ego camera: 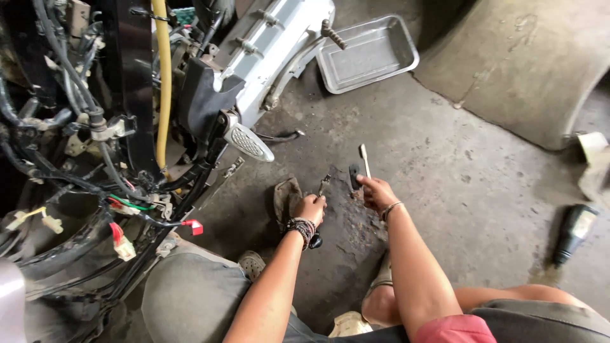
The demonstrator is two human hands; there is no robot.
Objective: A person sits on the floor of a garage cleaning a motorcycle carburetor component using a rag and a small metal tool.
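- Stripped scooter frame [127, 127], with black cables, coloured connectors and a yellow hose exposed; it stands at the left, its silver footrest [249, 142] jutting toward the person's hands.
- Stained grey concrete floor [445, 184], the working surface of a workshop; a raised concrete slab curves at upper right.
- Shallow rectangular steel tray [368, 54], empty, beyond the scooter, well apart from the hands.
- Dark plastic bottle [573, 232], lying at far right.
- Right hand [378, 190], closed around a slim pale-handled tool [365, 159], held upright, probably for ready use.
- Left hand [309, 208], beaded wrist, pinching a small metal tool [323, 185] just above the floor.
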